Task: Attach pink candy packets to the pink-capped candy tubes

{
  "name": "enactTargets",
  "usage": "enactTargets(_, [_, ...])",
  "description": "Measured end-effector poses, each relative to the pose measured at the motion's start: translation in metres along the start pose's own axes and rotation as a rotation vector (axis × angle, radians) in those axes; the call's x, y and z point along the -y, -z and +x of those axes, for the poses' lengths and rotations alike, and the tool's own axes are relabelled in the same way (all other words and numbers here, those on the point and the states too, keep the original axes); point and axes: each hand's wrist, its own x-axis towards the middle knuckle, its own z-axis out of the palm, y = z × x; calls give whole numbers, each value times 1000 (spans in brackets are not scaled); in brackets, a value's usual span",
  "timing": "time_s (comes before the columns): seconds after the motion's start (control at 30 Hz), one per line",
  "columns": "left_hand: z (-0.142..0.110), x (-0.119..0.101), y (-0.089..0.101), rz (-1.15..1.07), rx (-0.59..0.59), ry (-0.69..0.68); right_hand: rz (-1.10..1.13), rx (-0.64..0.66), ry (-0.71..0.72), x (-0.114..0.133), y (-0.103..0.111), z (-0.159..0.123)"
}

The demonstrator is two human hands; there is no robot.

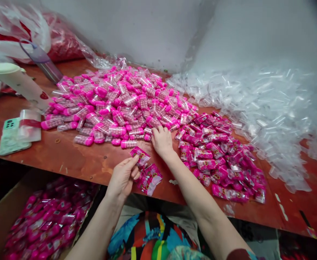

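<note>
My left hand (122, 177) pinches a pink printed plastic wrapper (140, 156) between thumb and fingers. Beneath it, more printed wrappers (151, 178) lie at the table's front edge. My right hand (161, 141) is at the front edge of a heap of small clear bottles (117, 101) with pink caps and round beads inside. Its fingers are bent around a pink-capped bottle (148, 133), partly hidden by the hand. Just right of that forearm is a pile of bottles in pink wrappers (218, 155).
Clear empty plastic pieces (258, 104) spread along the wall at the right. On the left stand a pale tumbler (17, 83), a purple bottle (43, 61) and a phone (11, 139). An open box of wrapped bottles (48, 220) sits below the table edge. Plastic bags (63, 39) lie behind.
</note>
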Motion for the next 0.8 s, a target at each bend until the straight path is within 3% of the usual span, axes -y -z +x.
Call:
enactTargets(0.1, [1,1,1,23,8,-36,-48,-23,33,0,-6,2])
enactTargets(0.2, [4,0,0,70,-7,-141,20,-27,111,-4,0,-16])
enactTargets(0.27, [7,-1,-3,111,5,-208,157,14,191,-6,13,-36])
enactTargets(0.37, [7,2,-8,94,148,-183,542,70,272,-4,35,-71])
enactTargets(0.47, [3,16,-12,-50,243,-53,1030,-36,9,8,44,-103])
enactTargets(0.6, [-7,44,-18,-255,213,121,1439,-146,-485,30,34,-134])
enactTargets(0.7, [-16,57,-21,-275,225,190,1602,-224,-653,34,29,-145])
enactTargets(0.8, [-25,59,-22,-254,215,210,1767,-265,-736,18,35,-152])
